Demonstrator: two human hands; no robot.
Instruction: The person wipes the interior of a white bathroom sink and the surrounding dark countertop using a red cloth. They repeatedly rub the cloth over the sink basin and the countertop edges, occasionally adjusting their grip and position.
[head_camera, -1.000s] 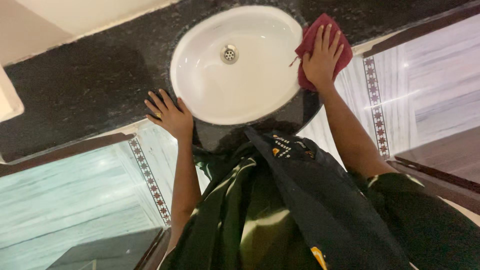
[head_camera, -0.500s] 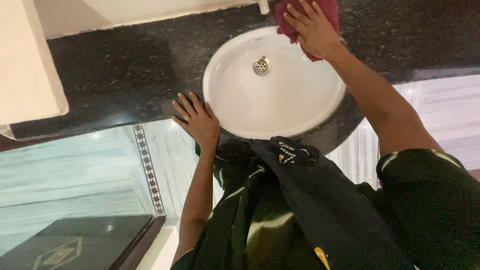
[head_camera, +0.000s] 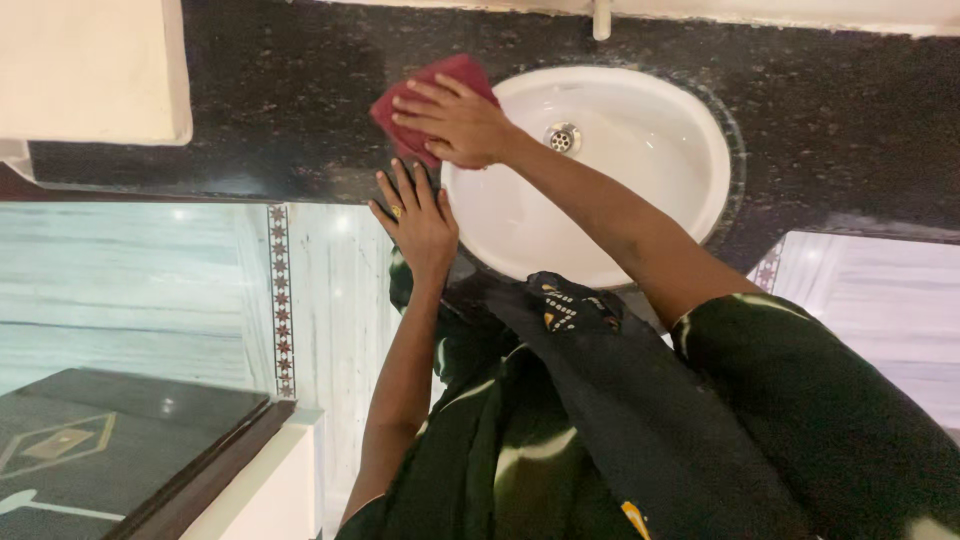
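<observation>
No packages, labels, signs, screens.

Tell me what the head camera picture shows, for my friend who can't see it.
A person's right hand presses a red cloth on the dark counter at the left rim of a white sink. Their left hand rests flat on the counter's edge just below it.
</observation>
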